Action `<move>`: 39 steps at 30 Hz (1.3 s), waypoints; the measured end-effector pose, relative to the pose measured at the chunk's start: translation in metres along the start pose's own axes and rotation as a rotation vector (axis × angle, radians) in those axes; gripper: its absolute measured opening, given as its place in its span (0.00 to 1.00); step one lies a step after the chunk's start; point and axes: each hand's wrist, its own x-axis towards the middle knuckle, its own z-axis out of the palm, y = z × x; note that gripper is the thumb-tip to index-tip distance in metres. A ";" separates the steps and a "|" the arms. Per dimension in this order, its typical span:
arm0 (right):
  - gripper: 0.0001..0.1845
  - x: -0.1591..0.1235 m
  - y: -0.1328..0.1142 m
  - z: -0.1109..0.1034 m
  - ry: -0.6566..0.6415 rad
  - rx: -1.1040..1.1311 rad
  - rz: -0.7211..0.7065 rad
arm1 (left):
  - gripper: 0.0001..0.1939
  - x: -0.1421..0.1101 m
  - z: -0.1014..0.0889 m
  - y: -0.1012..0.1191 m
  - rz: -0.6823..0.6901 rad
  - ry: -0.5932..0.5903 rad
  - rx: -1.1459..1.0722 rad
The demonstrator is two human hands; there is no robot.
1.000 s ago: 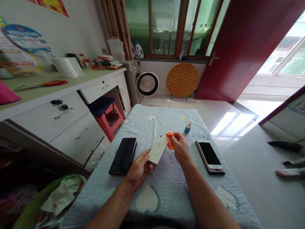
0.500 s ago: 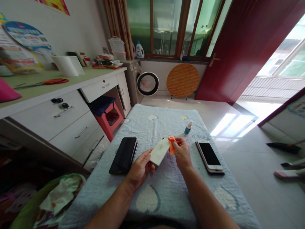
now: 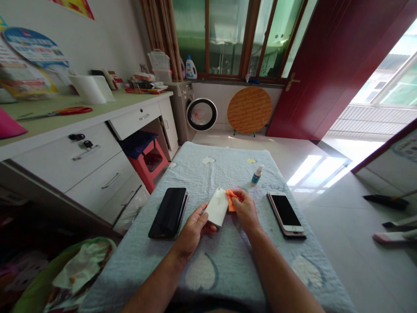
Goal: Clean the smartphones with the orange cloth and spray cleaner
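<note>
A white smartphone (image 3: 217, 208) is held by its lower left part in my left hand (image 3: 194, 226), back side up and tilted, above the cloth-covered table (image 3: 224, 265). My right hand (image 3: 246, 208) pinches an orange cloth (image 3: 231, 200) against the phone's upper right edge. To the left of my left hand lies a black smartphone (image 3: 168, 213), which seems to rest on another thin item. Right of my right hand, a white-framed phone (image 3: 287, 213) with a dark screen lies on a dark flat item. A small spray bottle (image 3: 256, 175) stands upright beyond my right hand.
Along the left runs a white desk (image 3: 94, 156) with scissors (image 3: 61, 113) and a paper roll (image 3: 86, 89) on top. A red stool (image 3: 151, 163) is tucked beneath it. A bin (image 3: 107, 252) stands at the lower left. Beyond the table are a washing machine (image 3: 180, 98) and a round wooden tabletop (image 3: 249, 108).
The white phone has turned more upright in my left hand. My right hand and the orange cloth have shifted slightly left and down along its edge.
</note>
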 end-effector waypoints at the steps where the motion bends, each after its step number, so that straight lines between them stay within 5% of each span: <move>1: 0.20 0.001 0.002 0.000 -0.007 -0.010 -0.007 | 0.37 0.000 -0.001 0.001 -0.005 -0.015 -0.007; 14: 0.09 0.008 0.013 -0.009 -0.025 -0.174 -0.105 | 0.26 -0.012 0.012 0.002 0.217 0.060 0.736; 21: 0.12 0.009 0.008 -0.012 0.011 -0.265 -0.103 | 0.35 -0.015 0.018 0.004 0.215 0.058 1.123; 29: 0.11 0.000 -0.010 -0.012 -0.079 -0.368 -0.050 | 0.19 -0.011 0.016 -0.006 0.301 0.068 1.435; 39: 0.08 -0.052 -0.033 -0.032 -0.263 -0.359 0.046 | 0.24 -0.012 0.015 -0.011 0.342 0.083 1.661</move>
